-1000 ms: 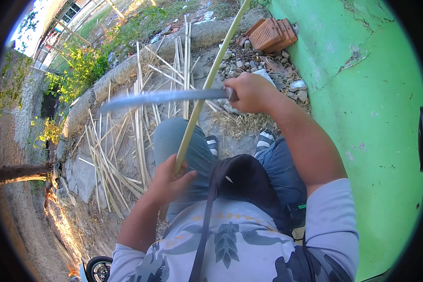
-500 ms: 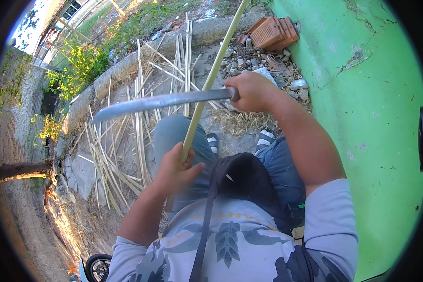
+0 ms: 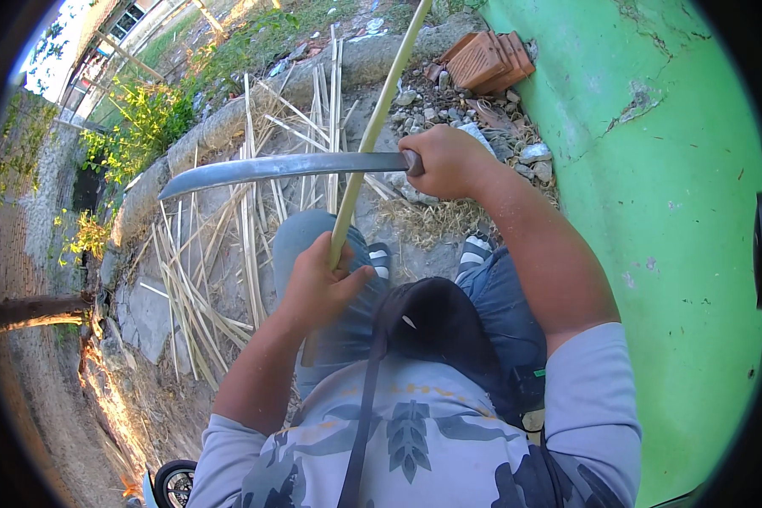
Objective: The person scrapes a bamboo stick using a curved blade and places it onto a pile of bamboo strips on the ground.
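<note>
My right hand [image 3: 438,161] is closed around the short dark handle of a machete [image 3: 279,167]. Its long, curved grey blade points left and crosses over a pale bamboo strip [image 3: 375,127]; whether the edge touches the strip I cannot tell. My left hand [image 3: 322,284] grips that strip near its lower end, above my left knee. From there the strip slants up and away past the top of the picture. Long split bamboo strips [image 3: 250,220] lie scattered on the ground beyond and left of my knees.
Close on the right stands a green wall [image 3: 660,229] with cracked paint. Stacked clay roof tiles [image 3: 488,62] and rubble [image 3: 432,106] lie at its foot. A low concrete curb [image 3: 207,140] runs along the far left. A black bag [image 3: 436,317] rests on my lap. A wheel [image 3: 176,484] shows at lower left.
The machete and my right hand have shifted slightly left and up along the strip. My left hand keeps its grip, and the whole view has moved a little.
</note>
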Tool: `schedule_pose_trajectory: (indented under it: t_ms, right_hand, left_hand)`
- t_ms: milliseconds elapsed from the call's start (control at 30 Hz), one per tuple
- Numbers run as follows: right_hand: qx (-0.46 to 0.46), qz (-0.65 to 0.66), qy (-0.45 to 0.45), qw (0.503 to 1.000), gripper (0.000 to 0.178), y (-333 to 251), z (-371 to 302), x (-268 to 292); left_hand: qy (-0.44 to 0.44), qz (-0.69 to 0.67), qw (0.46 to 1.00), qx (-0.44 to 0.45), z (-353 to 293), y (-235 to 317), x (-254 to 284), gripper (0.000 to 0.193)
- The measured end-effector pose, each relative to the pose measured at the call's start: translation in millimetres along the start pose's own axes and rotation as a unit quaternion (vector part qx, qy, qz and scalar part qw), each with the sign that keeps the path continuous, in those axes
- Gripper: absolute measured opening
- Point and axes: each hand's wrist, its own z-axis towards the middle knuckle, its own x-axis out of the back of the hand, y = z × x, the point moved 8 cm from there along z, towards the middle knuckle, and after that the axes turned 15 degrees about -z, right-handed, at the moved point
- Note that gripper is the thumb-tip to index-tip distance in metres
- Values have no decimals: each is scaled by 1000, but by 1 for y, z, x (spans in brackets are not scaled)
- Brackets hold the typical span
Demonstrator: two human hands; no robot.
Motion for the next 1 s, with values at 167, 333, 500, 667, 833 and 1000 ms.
schedule_pose_trajectory:
  t_ms: [167, 333, 500, 667, 833, 1000]
  right_hand:
    - [23, -10, 34, 999, 14, -6, 0, 6]
    - [-6, -10, -4, 1000, 13, -3, 1, -1]
    - [33, -16, 26, 999, 13, -12, -4, 7]
    - [-7, -28, -11, 1000, 13, -12, -1, 2]
    - [42, -52, -6, 998, 12, -24, -4, 2]
    - [-22, -42, -1, 999, 13, -9, 2, 0]
  left_hand:
    - [18, 17, 1000, -12, 6, 11, -2, 32]
    - [26, 37, 999, -8, 8, 8, 3, 33]
    - [26, 24, 999, -19, 7, 9, 1, 34]
    - [38, 56, 998, -17, 11, 9, 4, 34]
    - [35, 54, 998, -15, 14, 12, 1, 35]
    - [46, 19, 999, -15, 15, -3, 7, 34]
